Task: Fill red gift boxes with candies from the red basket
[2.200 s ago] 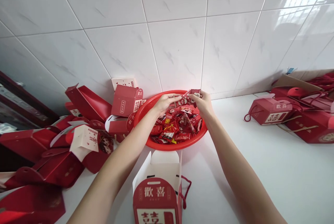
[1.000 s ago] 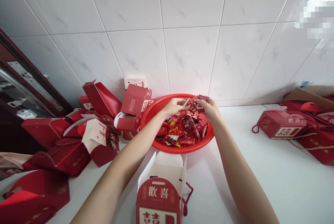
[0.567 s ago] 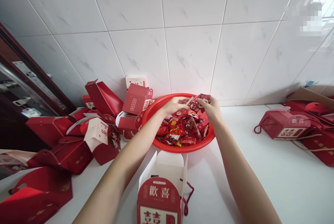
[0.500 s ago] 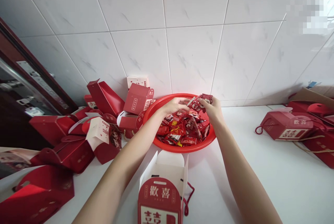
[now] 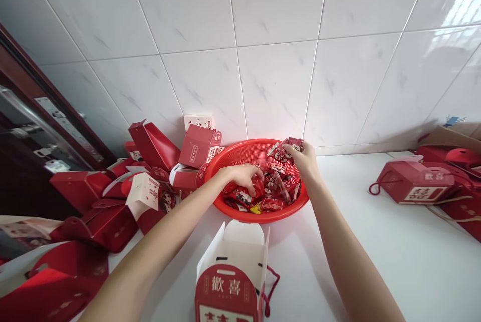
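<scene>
A red plastic basket (image 5: 259,218) holds several wrapped candies (image 5: 276,187) in shiny red packets, one with a yellow part. My left hand (image 5: 244,178) is down among them, its fingers curled over a red candy packet (image 5: 257,186). Pinched by my right hand (image 5: 305,159), above the basket's back right part, are dark red printed candy packets (image 5: 285,149); their exact number is hard to tell. In front of the basket, nearest me, stands an open red-and-white gift box (image 5: 227,287) with its flaps up and a dark red cord at its right side.
Several red gift boxes (image 5: 105,224), some with open flaps, crowd the left side. More boxes (image 5: 417,182) with cords lie at the right, by a cardboard box (image 5: 451,135). A tiled wall (image 5: 274,86) rises behind the white tabletop (image 5: 349,202).
My left hand has left the packets at my right hand and moved down and left into the candies. My right hand still holds its packets. The view has shifted slightly.
</scene>
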Available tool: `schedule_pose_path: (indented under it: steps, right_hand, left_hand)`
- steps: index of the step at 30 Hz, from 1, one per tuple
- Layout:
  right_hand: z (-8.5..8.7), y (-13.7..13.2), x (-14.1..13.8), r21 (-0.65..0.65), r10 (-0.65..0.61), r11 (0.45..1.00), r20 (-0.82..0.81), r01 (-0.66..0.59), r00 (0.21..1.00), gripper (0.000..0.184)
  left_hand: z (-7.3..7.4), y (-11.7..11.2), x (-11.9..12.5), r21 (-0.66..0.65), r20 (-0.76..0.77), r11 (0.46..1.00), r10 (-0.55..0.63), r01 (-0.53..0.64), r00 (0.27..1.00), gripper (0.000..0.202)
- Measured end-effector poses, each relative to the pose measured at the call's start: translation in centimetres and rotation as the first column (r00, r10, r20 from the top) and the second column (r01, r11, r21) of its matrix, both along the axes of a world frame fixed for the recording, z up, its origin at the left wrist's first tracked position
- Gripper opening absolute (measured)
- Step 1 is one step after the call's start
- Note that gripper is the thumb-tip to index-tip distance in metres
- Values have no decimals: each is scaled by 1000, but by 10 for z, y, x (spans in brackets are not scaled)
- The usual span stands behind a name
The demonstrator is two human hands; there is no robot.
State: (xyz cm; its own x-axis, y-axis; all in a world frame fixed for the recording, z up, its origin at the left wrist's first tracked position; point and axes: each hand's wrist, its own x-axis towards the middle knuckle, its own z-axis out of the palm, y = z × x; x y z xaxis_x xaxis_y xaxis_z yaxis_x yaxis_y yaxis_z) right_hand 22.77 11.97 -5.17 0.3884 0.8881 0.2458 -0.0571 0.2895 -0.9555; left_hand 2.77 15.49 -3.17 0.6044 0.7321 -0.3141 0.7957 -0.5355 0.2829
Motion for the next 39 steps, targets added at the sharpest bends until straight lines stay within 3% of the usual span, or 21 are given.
schedule_pose_path:
  steps: [3,8,15,18,21,24,27,29,32,35,39]
  right_hand:
    - [-1,1,0,-2,2,1000,11,-2,1000,27]
    - [0,1,-1,-2,8,1000,13,-8,1000,26]
    - [2,-3,-1,4,5,1000,13,-5,1000,20]
    - [2,-3,-1,6,7,1000,8,-7,1000,20]
    - [2,-1,-1,5,6,1000,-3,-6,1000,22]
    - [1,1,-1,0,14,1000,-26,-14,1000,25]
    - [2,0,-2,-10,37,999,-61,-38,997,27]
    - [4,-1,-2,-18,49,999,-81,-50,995,28]
    - [5,-3,-2,-28,54,998,-93,-57,994,29]
    - [5,-3,-2,-38,50,998,-91,-54,995,27]
    - [6,-3,-2,-43,37,998,-80,-41,996,25]
  left_hand:
    - [-1,10,-5,164,65,983,67,-77,996,51]
    - [-1,24,-16,358,168,907,173,-224,970,40]
    - [-2,31,-22,461,297,814,233,-352,926,41]
    - [-2,30,-21,479,342,799,212,-364,916,45]
    - [2,24,-17,462,371,830,138,-312,918,43]
    - [7,13,-13,366,350,915,36,-172,936,28]
    - [8,-3,-9,112,214,992,-84,61,973,24]
    - [5,-13,-4,-49,79,984,-169,173,982,41]
    - [-1,-24,5,-33,-96,984,-178,175,979,54]
    - [-8,-27,11,39,-167,992,-113,121,980,38]
    - [-11,-17,9,82,-141,995,-45,57,989,21]
